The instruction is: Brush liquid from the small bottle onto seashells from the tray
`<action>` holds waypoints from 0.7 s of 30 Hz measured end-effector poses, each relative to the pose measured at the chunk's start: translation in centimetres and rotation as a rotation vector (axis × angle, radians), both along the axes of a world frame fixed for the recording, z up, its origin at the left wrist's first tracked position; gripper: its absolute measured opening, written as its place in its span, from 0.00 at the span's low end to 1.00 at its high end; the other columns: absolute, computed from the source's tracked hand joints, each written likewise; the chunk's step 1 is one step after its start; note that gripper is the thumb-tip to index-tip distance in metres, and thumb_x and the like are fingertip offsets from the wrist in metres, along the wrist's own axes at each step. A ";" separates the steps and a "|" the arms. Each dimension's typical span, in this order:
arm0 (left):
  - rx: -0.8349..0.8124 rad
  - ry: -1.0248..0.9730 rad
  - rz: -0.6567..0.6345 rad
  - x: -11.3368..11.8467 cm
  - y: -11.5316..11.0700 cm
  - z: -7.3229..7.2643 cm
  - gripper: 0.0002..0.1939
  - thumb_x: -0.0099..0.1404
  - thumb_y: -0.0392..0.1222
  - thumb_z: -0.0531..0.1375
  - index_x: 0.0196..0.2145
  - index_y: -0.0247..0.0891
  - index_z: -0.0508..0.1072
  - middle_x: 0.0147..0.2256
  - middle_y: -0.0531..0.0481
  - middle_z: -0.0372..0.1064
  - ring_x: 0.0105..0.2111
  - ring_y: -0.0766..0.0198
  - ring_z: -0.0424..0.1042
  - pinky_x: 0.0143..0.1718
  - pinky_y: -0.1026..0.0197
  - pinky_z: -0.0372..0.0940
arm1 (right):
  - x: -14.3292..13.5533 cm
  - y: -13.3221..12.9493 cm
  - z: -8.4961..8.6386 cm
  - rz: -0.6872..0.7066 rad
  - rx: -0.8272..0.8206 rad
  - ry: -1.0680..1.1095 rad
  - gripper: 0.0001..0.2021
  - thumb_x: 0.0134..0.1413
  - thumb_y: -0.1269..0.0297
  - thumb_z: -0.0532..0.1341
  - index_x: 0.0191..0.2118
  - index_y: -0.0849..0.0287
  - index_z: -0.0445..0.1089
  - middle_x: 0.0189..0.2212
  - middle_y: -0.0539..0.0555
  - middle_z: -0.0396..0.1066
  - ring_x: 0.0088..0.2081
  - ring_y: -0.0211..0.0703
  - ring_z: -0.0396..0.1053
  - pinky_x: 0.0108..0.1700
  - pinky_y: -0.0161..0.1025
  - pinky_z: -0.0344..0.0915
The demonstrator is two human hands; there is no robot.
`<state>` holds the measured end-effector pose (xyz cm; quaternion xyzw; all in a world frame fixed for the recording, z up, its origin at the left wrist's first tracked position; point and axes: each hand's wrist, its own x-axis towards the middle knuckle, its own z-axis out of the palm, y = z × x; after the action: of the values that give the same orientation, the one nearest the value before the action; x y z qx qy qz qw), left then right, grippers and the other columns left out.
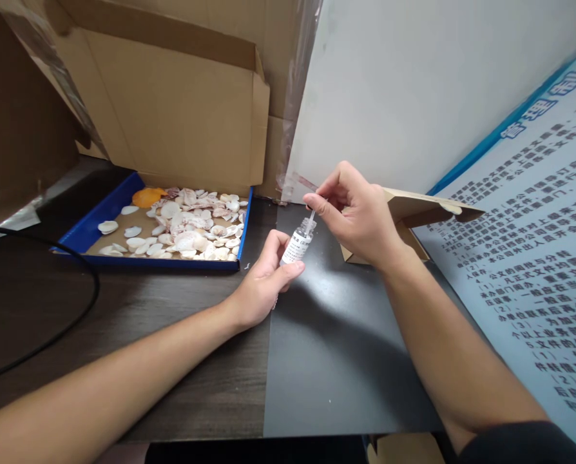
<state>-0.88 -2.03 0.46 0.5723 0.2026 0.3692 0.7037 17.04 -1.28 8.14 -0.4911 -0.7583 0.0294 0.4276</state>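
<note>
My left hand [263, 280] is closed around a small clear bottle [296, 246] with a printed white label. The bottle is tilted to the right, its mouth uncapped. A small pale edge of something shows under the left palm, too hidden to name. Above the bottle, my right hand [353, 209] pinches a thin translucent stick [311, 221] between thumb and fingers. Its lower end is inside the bottle's neck; the upper end is hidden by the fingers.
Left of my hands, a blue-edged cardboard box [243, 225] with its lid raised holds many seashells [191, 225]. A black cable [92, 293] curves at far left. Behind my right hand stands an open cardboard box [408, 209]. A printed board [524, 245] leans at right.
</note>
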 end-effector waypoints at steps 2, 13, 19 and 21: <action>0.013 0.000 -0.003 0.0 0.0 0.0 0.13 0.66 0.47 0.58 0.37 0.41 0.55 0.29 0.59 0.49 0.23 0.72 0.48 0.23 0.65 0.47 | 0.0 0.1 -0.1 0.015 0.007 0.008 0.18 0.62 0.46 0.62 0.32 0.54 0.62 0.22 0.44 0.63 0.21 0.34 0.59 0.24 0.36 0.56; 0.024 -0.001 -0.002 0.1 0.0 -0.2 0.11 0.68 0.47 0.57 0.39 0.41 0.57 0.31 0.58 0.51 0.23 0.72 0.47 0.22 0.65 0.45 | 0.2 -0.1 0.2 0.009 0.029 0.031 0.16 0.61 0.51 0.65 0.31 0.54 0.62 0.20 0.44 0.62 0.21 0.33 0.59 0.23 0.36 0.56; 0.040 0.019 -0.012 0.0 0.1 -0.4 0.10 0.69 0.47 0.57 0.39 0.40 0.60 0.32 0.57 0.52 0.22 0.72 0.47 0.21 0.64 0.44 | 0.3 -0.1 0.3 -0.014 0.039 0.017 0.15 0.60 0.50 0.65 0.32 0.54 0.65 0.20 0.45 0.62 0.20 0.34 0.57 0.22 0.36 0.55; 0.042 0.031 -0.013 -0.1 0.0 -0.4 0.11 0.69 0.48 0.57 0.39 0.40 0.61 0.32 0.57 0.53 0.22 0.72 0.48 0.20 0.64 0.44 | 0.3 -0.1 0.3 -0.015 0.035 0.012 0.14 0.61 0.50 0.65 0.32 0.54 0.65 0.20 0.45 0.62 0.20 0.34 0.58 0.22 0.36 0.55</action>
<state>-0.93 -2.00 0.10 0.5937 0.2017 0.3598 0.6909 17.32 -1.39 8.42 -0.4889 -0.7524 0.0159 0.4412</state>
